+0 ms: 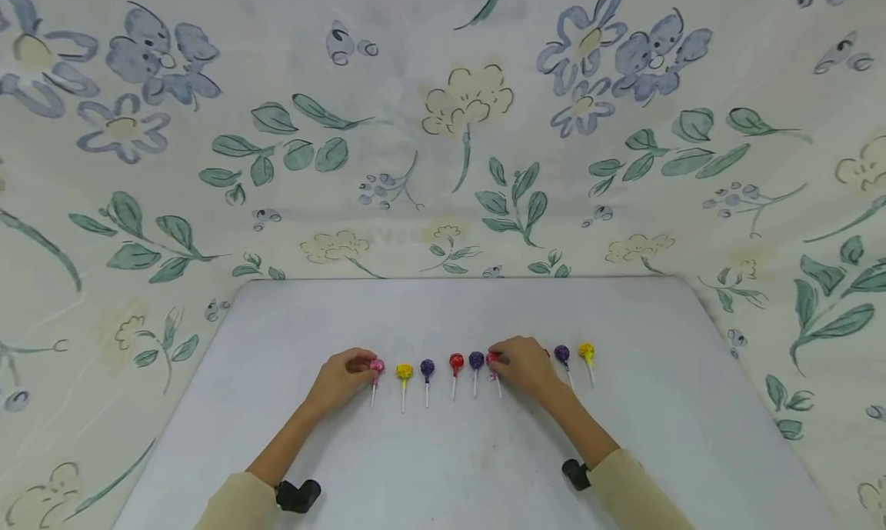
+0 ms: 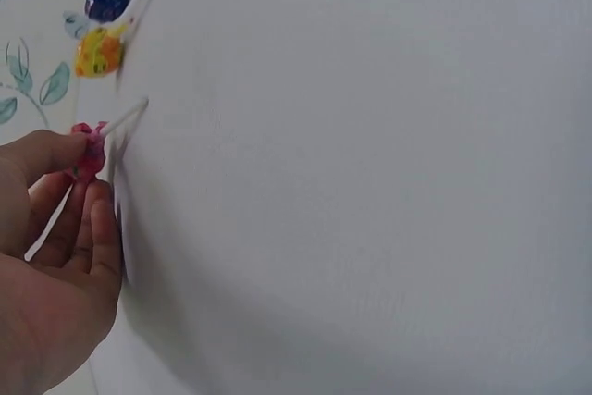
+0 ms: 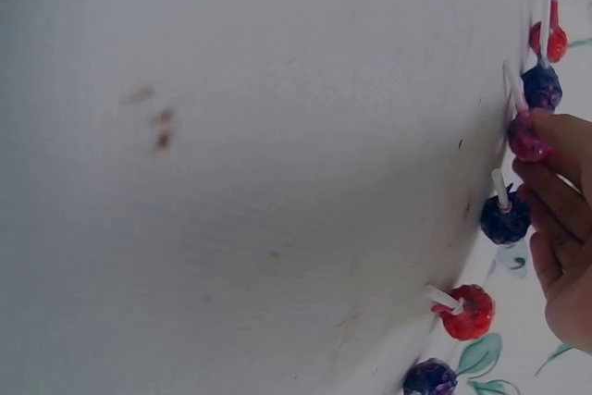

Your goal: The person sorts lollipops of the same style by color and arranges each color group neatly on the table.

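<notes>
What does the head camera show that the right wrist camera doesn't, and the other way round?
Only the head view shows the left hand, the left pink lollipop it pinches, and the yellow lollipop at the row's right end.

Only the right wrist view shows the dark purple lollipop between the right pink lollipop and a red lollipop; the right hand blocks it from the head view.

Both show the right hand pinching its pink lollipop, the white surface and the flower-patterned backdrop.

Floral backdrop [image 1: 394, 145] behind white tabletop [image 1: 429, 461]
</notes>
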Action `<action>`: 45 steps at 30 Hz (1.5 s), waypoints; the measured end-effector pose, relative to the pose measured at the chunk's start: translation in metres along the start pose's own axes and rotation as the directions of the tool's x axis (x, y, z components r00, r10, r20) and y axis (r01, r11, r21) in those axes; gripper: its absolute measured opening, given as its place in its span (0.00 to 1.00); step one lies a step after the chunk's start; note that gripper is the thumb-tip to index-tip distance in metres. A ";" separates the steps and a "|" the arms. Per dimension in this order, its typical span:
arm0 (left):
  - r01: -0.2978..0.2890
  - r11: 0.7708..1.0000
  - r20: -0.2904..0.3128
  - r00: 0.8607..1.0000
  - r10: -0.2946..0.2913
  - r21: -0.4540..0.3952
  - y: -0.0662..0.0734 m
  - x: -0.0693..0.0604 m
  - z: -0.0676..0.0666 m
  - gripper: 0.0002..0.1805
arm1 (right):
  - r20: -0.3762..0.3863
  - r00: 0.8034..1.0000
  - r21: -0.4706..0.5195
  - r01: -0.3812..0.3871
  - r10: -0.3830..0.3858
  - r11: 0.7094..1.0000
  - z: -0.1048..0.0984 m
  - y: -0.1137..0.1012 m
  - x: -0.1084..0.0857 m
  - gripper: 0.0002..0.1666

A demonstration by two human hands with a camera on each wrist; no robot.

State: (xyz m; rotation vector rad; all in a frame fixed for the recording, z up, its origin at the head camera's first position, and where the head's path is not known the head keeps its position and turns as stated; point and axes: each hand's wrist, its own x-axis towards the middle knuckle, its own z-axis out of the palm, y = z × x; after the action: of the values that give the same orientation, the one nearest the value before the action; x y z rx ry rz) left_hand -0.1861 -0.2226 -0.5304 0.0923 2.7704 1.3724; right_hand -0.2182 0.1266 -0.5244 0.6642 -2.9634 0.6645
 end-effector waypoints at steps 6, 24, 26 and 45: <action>0.035 0.999 -0.010 0.999 -0.035 0.016 -0.011 0.004 -0.015 0.14 | -0.007 1.000 -0.006 0.017 -0.017 1.000 0.001 -0.002 0.001 0.13; 0.079 0.997 -0.009 0.997 -0.079 0.006 -0.016 0.011 -0.028 0.16 | -0.003 0.999 -0.014 -0.040 0.040 0.999 0.001 -0.004 0.000 0.14; 0.079 0.997 -0.008 0.997 -0.079 0.000 -0.016 0.012 -0.028 0.16 | -0.006 0.998 0.015 -0.067 0.067 0.998 0.000 -0.003 -0.001 0.14; 0.090 0.996 -0.008 0.996 -0.090 -0.027 -0.013 0.012 -0.028 0.16 | -0.082 0.995 0.343 -0.026 0.057 0.939 -0.008 -0.038 0.016 0.19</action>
State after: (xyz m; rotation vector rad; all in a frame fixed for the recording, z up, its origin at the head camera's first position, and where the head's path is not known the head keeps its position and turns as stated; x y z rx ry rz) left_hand -0.2007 -0.2515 -0.5244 -0.0396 2.7264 1.3902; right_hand -0.2174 0.0929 -0.5000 0.5687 -2.8081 1.1980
